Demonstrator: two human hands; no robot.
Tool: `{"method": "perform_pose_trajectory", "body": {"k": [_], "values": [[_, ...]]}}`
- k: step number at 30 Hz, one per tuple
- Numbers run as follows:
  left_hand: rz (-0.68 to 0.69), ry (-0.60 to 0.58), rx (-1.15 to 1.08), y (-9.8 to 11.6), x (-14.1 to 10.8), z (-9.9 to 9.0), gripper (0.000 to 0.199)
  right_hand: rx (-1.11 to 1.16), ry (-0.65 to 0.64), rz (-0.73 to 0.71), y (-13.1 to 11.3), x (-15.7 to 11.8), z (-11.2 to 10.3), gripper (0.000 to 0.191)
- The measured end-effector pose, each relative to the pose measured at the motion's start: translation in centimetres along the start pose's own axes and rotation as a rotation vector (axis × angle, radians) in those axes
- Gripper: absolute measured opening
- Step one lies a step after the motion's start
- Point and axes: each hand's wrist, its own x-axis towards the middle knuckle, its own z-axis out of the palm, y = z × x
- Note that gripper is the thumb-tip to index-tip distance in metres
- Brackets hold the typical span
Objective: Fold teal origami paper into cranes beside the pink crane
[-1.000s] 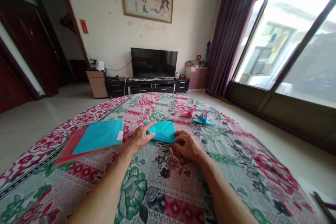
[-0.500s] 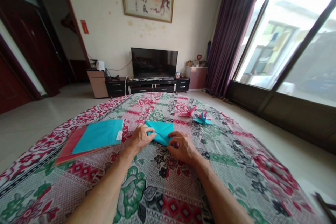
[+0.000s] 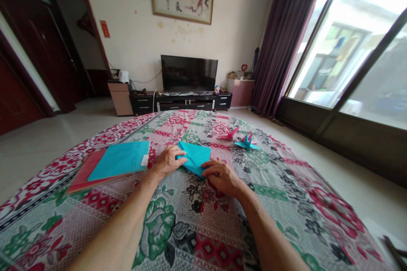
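Observation:
A folded blue paper [image 3: 195, 155] lies on the patterned tablecloth [image 3: 203, 220] between my hands, with creases visible across it. My left hand [image 3: 170, 161] pinches its left edge between thumb and fingers. At its lower right corner, the fingers of my right hand [image 3: 221, 176] are closed on the paper. To the left is a packet of blue sheets [image 3: 121, 161] with a white label, lying over red sheets [image 3: 84, 173]. Beyond my right hand stand a blue paper crane [image 3: 247, 142] and a red paper crane [image 3: 229, 134], with more red folded paper behind the blue one.
The round table's far edge faces a television [image 3: 190, 74] on a low black cabinet [image 3: 143, 105]. A purple curtain [image 3: 282, 42] and large windows are at the right. A dark object [image 3: 394, 250] shows at the lower right.
The blue paper has turned slightly clockwise, its lower right corner now pointing toward me. Both hands still hold it, the left a little farther to the left. The view has shifted slightly.

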Motion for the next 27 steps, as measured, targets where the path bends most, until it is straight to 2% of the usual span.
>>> {"method": "perform_pose_trajectory", "body": {"k": [7,12,18,22,27], "values": [[0.029,0.009,-0.015,-0.3,0.0,0.1,0.019,0.100,-0.020,0.018,0.4,-0.2,-0.5,0.044],[0.001,-0.005,0.000,0.5,0.0,-0.2,0.024,0.056,-0.048,0.003,0.4,-0.2,-0.4,0.046],[-0.033,-0.076,0.059,1.4,-0.4,-0.7,0.042,0.005,-0.046,-0.014,0.3,-0.1,-0.4,0.045],[-0.023,-0.096,0.077,1.2,-0.6,-0.4,0.048,-0.040,-0.050,-0.014,0.1,-0.1,-0.4,0.044],[-0.017,-0.065,0.104,1.0,-0.6,0.2,0.051,-0.069,-0.029,-0.072,-0.3,-0.8,-0.4,0.043]]}}
